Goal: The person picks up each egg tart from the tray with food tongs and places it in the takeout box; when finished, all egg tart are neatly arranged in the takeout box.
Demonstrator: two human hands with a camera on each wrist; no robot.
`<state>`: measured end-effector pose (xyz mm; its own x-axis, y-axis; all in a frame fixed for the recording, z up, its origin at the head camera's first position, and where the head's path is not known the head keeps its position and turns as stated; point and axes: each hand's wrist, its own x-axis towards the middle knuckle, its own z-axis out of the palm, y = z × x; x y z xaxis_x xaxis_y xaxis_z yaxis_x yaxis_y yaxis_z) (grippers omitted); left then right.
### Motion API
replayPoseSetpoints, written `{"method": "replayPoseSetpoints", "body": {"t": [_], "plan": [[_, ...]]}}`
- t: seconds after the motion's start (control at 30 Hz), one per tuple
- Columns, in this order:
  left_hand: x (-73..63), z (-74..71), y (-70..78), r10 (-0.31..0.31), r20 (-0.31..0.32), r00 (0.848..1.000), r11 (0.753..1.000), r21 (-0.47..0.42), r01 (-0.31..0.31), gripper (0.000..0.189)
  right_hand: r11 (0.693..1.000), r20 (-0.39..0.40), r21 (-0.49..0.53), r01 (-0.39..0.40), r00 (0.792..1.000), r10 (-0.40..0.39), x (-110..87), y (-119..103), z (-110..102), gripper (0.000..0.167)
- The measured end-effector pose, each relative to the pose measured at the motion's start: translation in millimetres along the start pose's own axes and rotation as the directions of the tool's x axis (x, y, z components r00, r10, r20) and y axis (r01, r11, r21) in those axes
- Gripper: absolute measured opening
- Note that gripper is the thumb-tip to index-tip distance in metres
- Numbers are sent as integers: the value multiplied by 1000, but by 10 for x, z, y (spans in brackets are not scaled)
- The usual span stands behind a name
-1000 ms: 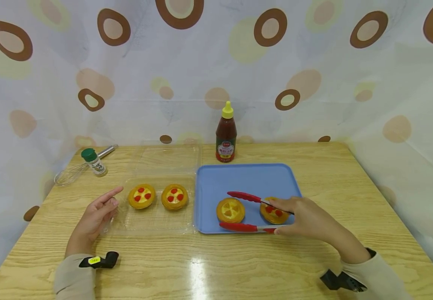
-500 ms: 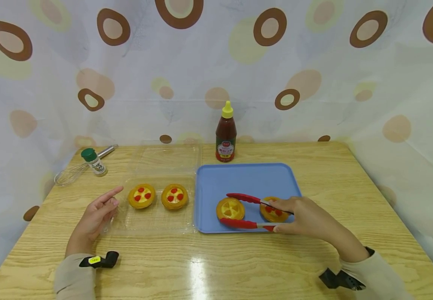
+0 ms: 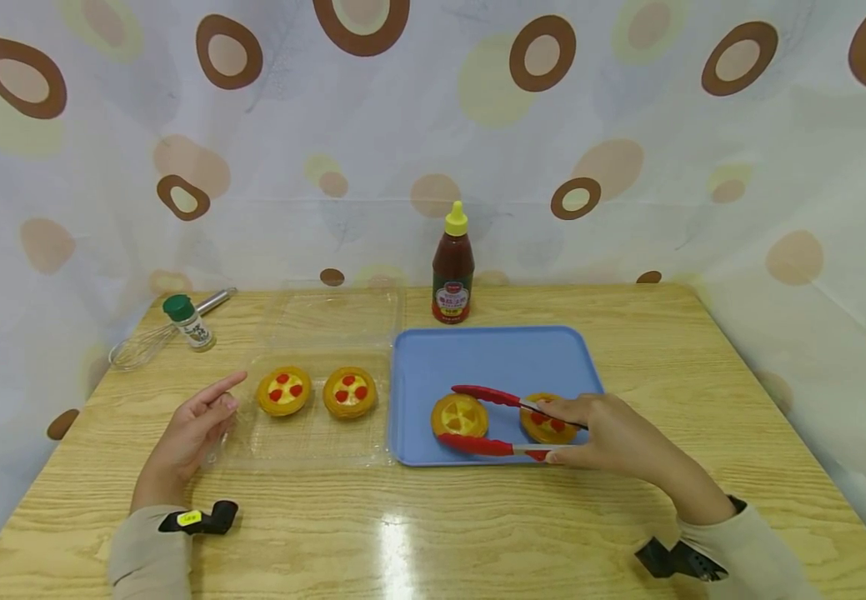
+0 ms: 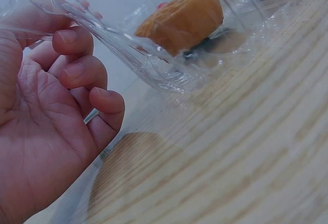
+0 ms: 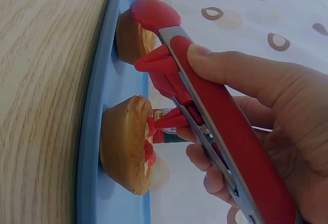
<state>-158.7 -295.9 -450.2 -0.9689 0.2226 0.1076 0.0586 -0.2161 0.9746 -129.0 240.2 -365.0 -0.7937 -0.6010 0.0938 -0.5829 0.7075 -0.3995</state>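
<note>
My left hand [image 3: 188, 442] pinches the left edge of an open clear plastic container [image 3: 305, 450]. Inside it sit two round tarts with red topping pieces, a left tart [image 3: 283, 392] and a right tart [image 3: 350, 393]. My right hand [image 3: 620, 437] grips red-tipped tongs [image 3: 481, 445] over a blue tray [image 3: 493, 354]. The tongs' tips lie on either side of a tart without red pieces [image 3: 461, 417], which rests on the tray; firm contact is hard to tell. Another red-topped tart [image 5: 123, 147] stands on the tray under the tongs' arms, partly hidden in the head view.
A ketchup bottle [image 3: 453, 275] with a yellow cap stands behind the tray. At the back left, a green-capped shaker [image 3: 191, 324] leans over a whisk [image 3: 143, 346]. The container's raised clear lid [image 3: 335, 317] extends backward. A patterned cloth surrounds the wooden table [image 3: 312, 533].
The tongs' near tip has moved slightly inward, so the tips stand closer around the tart without red pieces. My left hand has stayed at the container's edge.
</note>
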Motion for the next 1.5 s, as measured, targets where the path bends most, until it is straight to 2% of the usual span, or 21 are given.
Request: {"method": "replayPoseSetpoints", "body": {"t": [0.2, 0.67, 0.87, 1.13, 1.5], "plan": [[13, 9, 2, 2, 3, 1000, 1000, 0, -2, 40, 999, 2, 28, -16, 1000, 16, -9, 9, -15, 58], [14, 18, 13, -15, -8, 1000, 1000, 9, 15, 39, 999, -106, 44, 10, 994, -6, 19, -16, -129, 58], [10, 8, 6, -6, 1, 1000, 1000, 2, 6, 41, 996, -114, 87, 21, 993, -11, 77, -104, -169, 58], [14, 10, -2, -1, 4, 1000, 1000, 7, 1, 42, 993, -120, 98, 72, 991, -60, 218, -231, -155, 55], [-8, 7, -3, 22, 25, 999, 1000, -1, -22, 42, 987, -51, 92, 135, 990, -130, 566, -500, -59, 58]]}}
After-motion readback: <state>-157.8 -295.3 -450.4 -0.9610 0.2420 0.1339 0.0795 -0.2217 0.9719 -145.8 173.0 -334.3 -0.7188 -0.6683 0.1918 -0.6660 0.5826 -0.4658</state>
